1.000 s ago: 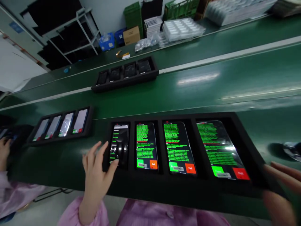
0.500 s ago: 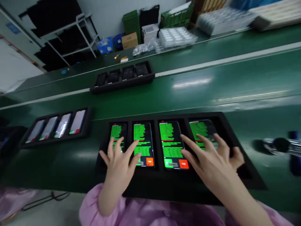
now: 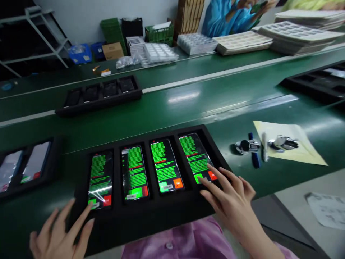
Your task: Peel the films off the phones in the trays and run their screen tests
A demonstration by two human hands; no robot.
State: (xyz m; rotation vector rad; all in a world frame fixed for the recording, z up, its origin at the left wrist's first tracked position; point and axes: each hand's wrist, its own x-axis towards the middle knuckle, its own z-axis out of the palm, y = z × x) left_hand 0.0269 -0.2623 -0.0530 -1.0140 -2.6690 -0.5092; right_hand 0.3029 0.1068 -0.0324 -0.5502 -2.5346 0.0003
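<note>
On the right hand (image 3: pixel 229 205) the fingers (image 3: pixel 212 173) are spreading loosely open, with the tips resting at the lower end of the rightmost black smartphone (image 3: pixel 194 154), close to its on-screen buttons, and holding nothing. On the left hand (image 3: pixel 59 233) the fingers (image 3: pixel 85 219) are fanning open just below the leftmost black smartphone (image 3: pixel 100 176), gripping nothing either. Both phones are sitting in the matte black rectangular tray (image 3: pixel 140 219), which is our landmark. All four of its slots are filled, and the two middle black smartphones (image 3: pixel 165 165) are also showing green text. So we are judging this tray as fully loaded and lit, with no phone lifted out yet. Left of the landmark, a black tray of pale-screened phones (image 3: pixel 27 169) is sitting on the green bench (image 3: pixel 172 108). Beyond the landmark, a black tray of dark-screened phones (image 3: pixel 98 95) is waiting. To the right, a pale yellow paper sheet (image 3: pixel 288 144) is lying under small metal parts (image 3: pixel 283 142).
</note>
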